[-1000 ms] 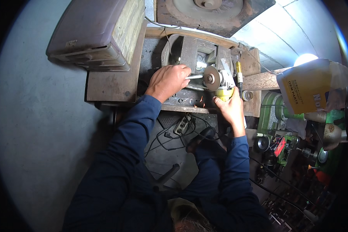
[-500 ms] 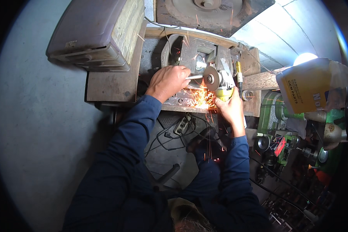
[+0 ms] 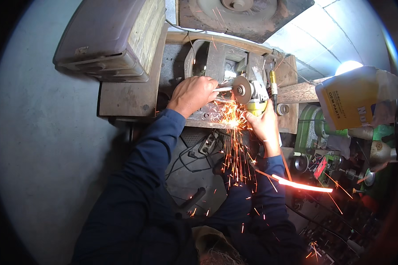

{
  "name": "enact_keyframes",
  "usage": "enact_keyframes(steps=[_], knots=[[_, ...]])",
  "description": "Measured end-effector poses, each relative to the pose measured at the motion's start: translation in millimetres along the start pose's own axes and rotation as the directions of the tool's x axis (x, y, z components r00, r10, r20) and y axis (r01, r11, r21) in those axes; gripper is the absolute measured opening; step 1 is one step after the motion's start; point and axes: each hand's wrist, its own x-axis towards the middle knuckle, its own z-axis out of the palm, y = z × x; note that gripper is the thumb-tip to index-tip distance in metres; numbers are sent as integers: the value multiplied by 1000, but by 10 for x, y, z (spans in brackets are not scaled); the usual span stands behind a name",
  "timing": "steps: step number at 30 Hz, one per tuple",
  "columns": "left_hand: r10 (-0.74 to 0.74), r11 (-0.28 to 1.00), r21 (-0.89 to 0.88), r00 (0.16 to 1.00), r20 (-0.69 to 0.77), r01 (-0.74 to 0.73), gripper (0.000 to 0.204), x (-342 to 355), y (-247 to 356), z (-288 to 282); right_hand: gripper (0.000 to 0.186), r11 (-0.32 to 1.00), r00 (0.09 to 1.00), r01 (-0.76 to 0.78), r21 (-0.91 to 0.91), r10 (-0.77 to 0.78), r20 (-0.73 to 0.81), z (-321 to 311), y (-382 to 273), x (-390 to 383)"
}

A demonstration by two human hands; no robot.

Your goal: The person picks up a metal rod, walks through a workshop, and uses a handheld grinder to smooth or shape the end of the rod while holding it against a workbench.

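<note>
My left hand [image 3: 192, 93] is closed around a thin metal rod [image 3: 223, 88], whose right end meets the edge of a round grinding disc [image 3: 242, 90]. The disc belongs to an angle grinder [image 3: 257, 107] with a yellow-green body and a pale metal head. My right hand [image 3: 264, 123] grips the grinder's body, thumb on its near side. Orange sparks [image 3: 233, 121] spray from the contact, falling over the bench's front edge toward my legs. Most of the grinder's body is hidden behind my right hand.
The wooden bench [image 3: 127, 99] carries a drawer cabinet [image 3: 97, 42] at the left. A brass-coloured torch-like tool [image 3: 273, 84] stands right of the grinder. A power strip [image 3: 208, 143] and cables lie below. Green machinery [image 3: 307, 128] and a yellow box [image 3: 353, 98] are at the right.
The sparks have grown into a much larger spray, reaching down over my legs, with bright streaks crossing my right forearm. Both hands, the rod and the grinder stay nearly in place.
</note>
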Motion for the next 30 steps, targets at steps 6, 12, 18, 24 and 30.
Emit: enact_keyframes(steps=[6,12,18,24,30], knots=[[23,1000,-3,1000,-18,-23,20,9,16,14,63,1000,1000,8,1,-8,-7,-13,32,6],[14,1000,8,1000,-9,-14,21,18,-11,47,62,1000,1000,15,-2,-15,-12,-8,30,-2],[19,1000,-9,1000,-7,-19,19,10,8,19,61,999,999,35,-5,-35,-26,9,43,-3],[-14,1000,-12,1000,8,15,22,18,26,17,61,1000,1000,12,1,-12,-5,-6,67,-3],[-2,1000,9,1000,1,2,24,20,-8,43,61,1000,1000,9,-23,-9,-1,-6,80,-7]])
